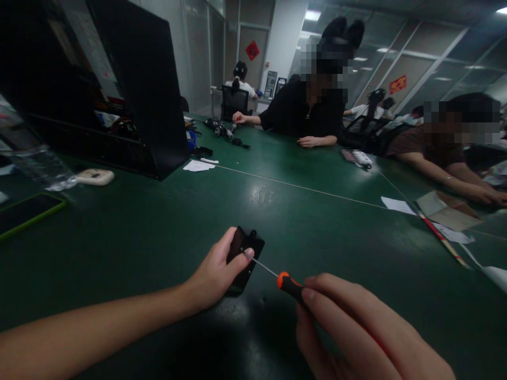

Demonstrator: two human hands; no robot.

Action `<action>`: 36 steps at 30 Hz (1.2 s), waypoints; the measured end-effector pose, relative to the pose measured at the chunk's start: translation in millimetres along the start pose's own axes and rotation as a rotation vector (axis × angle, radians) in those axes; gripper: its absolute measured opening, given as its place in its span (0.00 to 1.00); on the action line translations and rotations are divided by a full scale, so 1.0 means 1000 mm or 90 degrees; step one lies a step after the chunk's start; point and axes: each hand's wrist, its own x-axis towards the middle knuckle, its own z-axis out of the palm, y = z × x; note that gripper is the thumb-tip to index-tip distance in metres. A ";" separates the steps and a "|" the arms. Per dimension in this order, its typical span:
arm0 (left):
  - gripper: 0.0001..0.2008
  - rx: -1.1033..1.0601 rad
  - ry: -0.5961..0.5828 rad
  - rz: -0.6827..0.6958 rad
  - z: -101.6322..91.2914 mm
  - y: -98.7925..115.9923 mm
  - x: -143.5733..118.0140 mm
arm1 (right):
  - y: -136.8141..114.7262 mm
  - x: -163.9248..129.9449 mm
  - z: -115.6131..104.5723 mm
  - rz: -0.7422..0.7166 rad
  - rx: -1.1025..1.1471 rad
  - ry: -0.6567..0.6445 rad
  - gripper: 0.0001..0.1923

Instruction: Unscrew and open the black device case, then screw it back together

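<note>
My left hand (217, 269) grips a small flat black case (254, 247) near the middle of the green table, with the thumb lying across its face. The case has a small loop at its far end and tiny screws or holes on its face. In my right hand (356, 322) is a screwdriver (292, 286) with a black and orange handle, held between thumb and fingers. Its thin metal shaft slants up to the left, and the tip is by my left thumb at the case. Whether the tip sits in a screw I cannot tell.
A large black open box (158, 95) stands at the left. Beside it are a clear bottle (43, 158), a beige case (95, 177) and a green-edged phone (31, 214). Across the green table (297, 232) sit other people. Papers and an open carton (449, 211) lie at the right.
</note>
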 end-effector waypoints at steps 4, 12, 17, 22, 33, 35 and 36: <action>0.15 -0.006 -0.005 -0.008 0.001 0.002 0.000 | 0.009 0.005 -0.005 -0.017 -0.022 -0.050 0.07; 0.15 -0.058 -0.027 -0.031 0.003 0.004 0.000 | 0.021 0.012 -0.007 0.046 -0.011 -0.036 0.05; 0.15 -0.053 -0.025 -0.027 0.002 0.004 0.000 | 0.030 0.009 -0.008 0.075 0.003 -0.060 0.05; 0.15 -0.060 -0.018 -0.036 0.003 0.006 -0.001 | 0.027 0.010 -0.010 0.043 -0.019 -0.059 0.06; 0.14 -0.044 0.009 -0.044 0.005 0.005 -0.002 | 0.025 0.009 -0.006 0.051 -0.020 -0.054 0.06; 0.14 -0.053 0.009 -0.037 0.005 0.005 -0.002 | 0.028 0.010 -0.004 0.072 -0.010 -0.055 0.06; 0.14 -0.062 0.006 -0.036 0.004 0.005 -0.001 | 0.029 0.011 -0.004 0.080 -0.005 -0.052 0.07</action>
